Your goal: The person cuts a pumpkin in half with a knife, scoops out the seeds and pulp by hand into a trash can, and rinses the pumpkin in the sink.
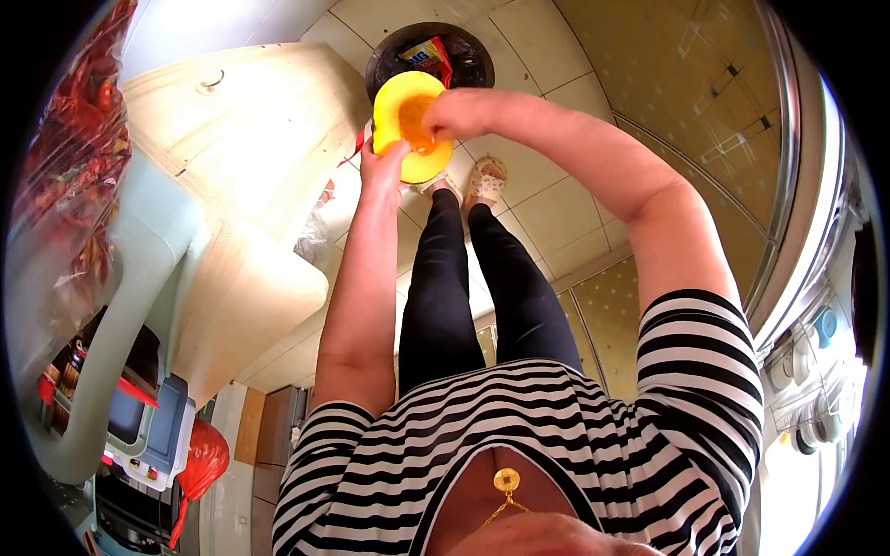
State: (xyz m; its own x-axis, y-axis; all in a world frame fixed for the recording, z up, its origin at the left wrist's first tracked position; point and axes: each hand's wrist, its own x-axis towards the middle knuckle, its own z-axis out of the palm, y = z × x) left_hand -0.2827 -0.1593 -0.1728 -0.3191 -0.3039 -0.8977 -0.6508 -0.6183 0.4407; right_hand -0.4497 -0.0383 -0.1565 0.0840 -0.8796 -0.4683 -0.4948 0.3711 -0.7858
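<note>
A cut half of a pumpkin (391, 96), with bright yellow flesh and a wet orange hollow, is held up with its cut face toward me. My left hand (382, 165) grips its lower left edge, thumb over the cut face and the other fingers hidden behind. Curled fingers of my right hand (456, 113) reach into the hollow and press into the stringy orange pulp (413, 119); their tips are partly hidden. Just beyond the pumpkin stands a dark round bin (378, 67) with a yellow and red wrapper (426, 54) in it.
A pale wooden board or tabletop (250, 120) lies to the left, beside a light green plastic frame (153, 232). A red plastic bag (204, 459) hangs at lower left. Glossy gold cabinet doors (686, 102) line the right. My slippered feet (486, 181) stand on floor tiles.
</note>
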